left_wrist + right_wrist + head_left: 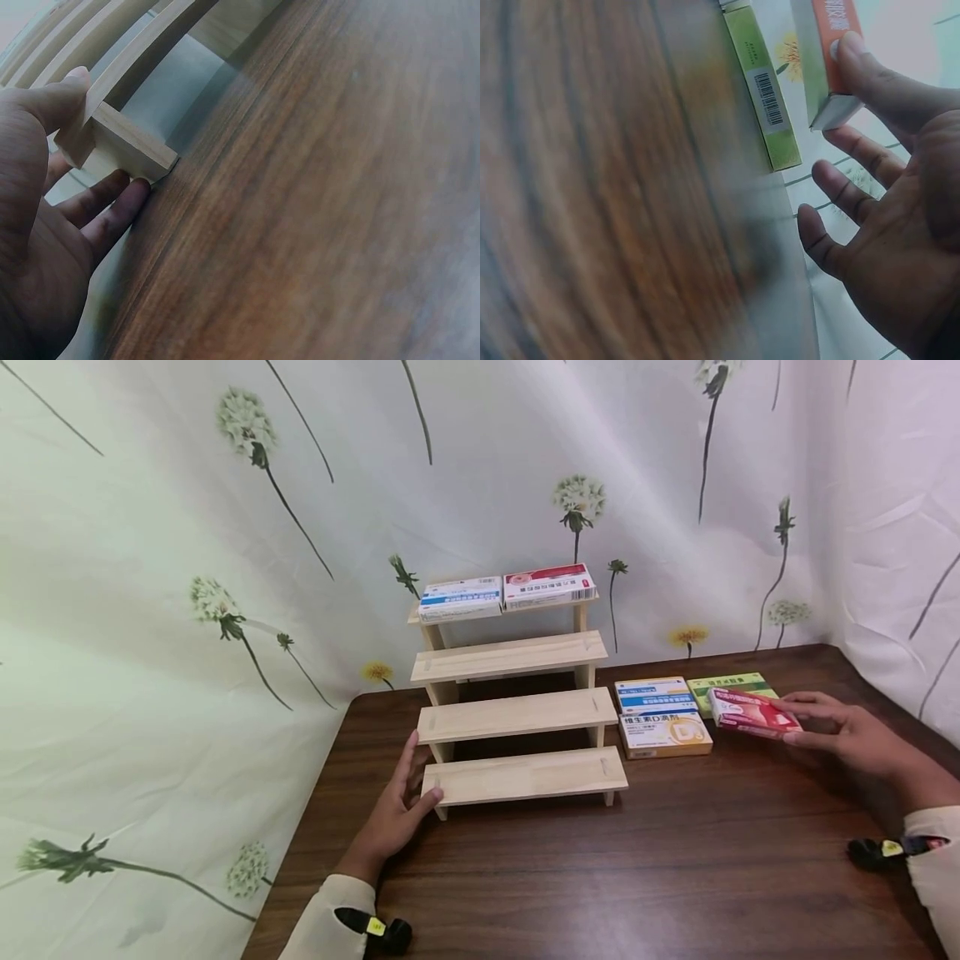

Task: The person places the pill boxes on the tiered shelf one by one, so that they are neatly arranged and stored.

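Observation:
A stepped wooden display rack [517, 718] stands on the brown table. My left hand [397, 814] holds its left end; in the left wrist view the thumb lies on the lowest step [124, 67] and the fingers reach round the side. With thumb and fingers, my right hand [862, 739] pinches the end of a red medicine box [753, 713], tilted above a green medicine box [731, 687]. The right wrist view shows the held box [829, 45] raised clear of the green one [765, 94].
Right of the rack lie a blue-and-white box [656, 696] and a white-and-orange vitamin D box [666, 735]. The top step bears a blue-and-white box [461, 598] and a red-and-white box [549, 587]. A dandelion-print cloth [480, 485] hangs behind the table.

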{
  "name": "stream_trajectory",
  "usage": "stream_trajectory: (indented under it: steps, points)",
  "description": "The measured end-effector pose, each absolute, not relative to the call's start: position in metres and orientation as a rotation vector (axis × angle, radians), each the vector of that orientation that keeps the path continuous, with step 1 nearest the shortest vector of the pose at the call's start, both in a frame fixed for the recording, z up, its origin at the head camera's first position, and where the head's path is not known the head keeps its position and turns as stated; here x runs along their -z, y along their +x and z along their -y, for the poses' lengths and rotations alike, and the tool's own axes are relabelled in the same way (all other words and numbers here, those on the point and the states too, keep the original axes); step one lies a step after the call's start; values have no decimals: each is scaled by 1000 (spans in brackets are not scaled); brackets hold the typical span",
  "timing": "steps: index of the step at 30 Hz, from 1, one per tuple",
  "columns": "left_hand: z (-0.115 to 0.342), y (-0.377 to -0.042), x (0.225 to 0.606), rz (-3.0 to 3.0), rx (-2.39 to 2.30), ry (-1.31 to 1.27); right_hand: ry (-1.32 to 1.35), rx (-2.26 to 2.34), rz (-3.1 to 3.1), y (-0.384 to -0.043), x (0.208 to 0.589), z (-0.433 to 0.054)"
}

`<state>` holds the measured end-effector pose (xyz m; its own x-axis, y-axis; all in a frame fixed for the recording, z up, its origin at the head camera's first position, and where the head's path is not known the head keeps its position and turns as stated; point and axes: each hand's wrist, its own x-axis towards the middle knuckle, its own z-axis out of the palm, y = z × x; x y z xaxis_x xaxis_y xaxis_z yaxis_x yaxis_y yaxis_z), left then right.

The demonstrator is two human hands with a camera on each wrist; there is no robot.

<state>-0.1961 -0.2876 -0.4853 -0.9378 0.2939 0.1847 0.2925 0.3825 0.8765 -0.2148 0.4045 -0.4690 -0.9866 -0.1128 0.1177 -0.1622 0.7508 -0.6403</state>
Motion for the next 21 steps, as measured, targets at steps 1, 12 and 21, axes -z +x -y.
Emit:
stream_trajectory:
  steps: [1, 12, 21]
  points:
    - [287, -196, 485, -2610, -1654, 550, 220, -1059, 2882, -215, 468, -404]
    - [288, -195, 486, -2605, -1667, 555, 247, -1169, 2916, -223, 451, -401]
    - [287, -195, 485, -2605, -1659, 557, 269, -1172, 2883, -224, 438, -405]
